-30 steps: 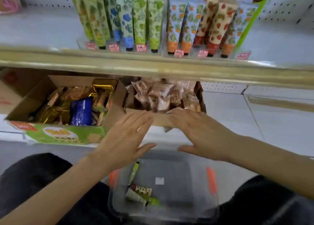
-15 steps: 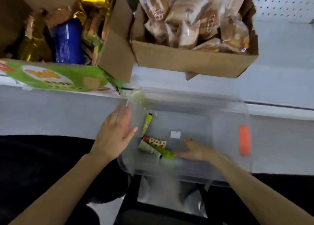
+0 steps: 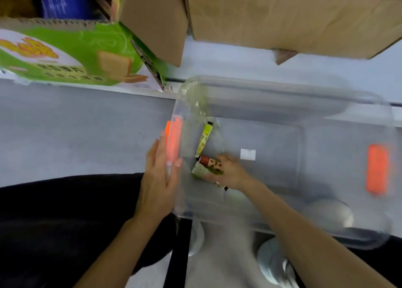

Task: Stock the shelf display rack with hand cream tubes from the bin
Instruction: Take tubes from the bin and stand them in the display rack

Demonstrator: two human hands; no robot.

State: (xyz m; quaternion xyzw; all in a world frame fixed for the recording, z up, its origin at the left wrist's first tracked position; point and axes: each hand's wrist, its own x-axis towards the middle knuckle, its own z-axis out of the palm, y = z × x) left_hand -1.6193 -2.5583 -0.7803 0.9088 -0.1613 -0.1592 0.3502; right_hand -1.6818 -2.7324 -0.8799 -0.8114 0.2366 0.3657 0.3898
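Note:
A clear plastic bin (image 3: 282, 92) with orange latches sits in front of me. Inside, at its left end, lie hand cream tubes: a yellow-green tube (image 3: 204, 138) lies apart, and a red-capped tube (image 3: 208, 162) crosses a pale green tube (image 3: 199, 172). My right hand (image 3: 230, 173) is down in the bin with its fingers curled round the red-capped and pale green tubes. My left hand (image 3: 159, 179) rests flat against the bin's left wall by the orange latch (image 3: 174, 142), fingers straight. The display rack is out of view.
On the low shelf behind the bin stand a green-printed carton (image 3: 65, 55) of snacks at the left and a brown cardboard box (image 3: 282, 18) at the right. My dark-clothed knees lie below, and the grey floor lies to the left.
My view has dropped from the rack to the bin. My right hand has moved left inside the bin onto the crossed tubes. My left hand stays against the bin's left wall.

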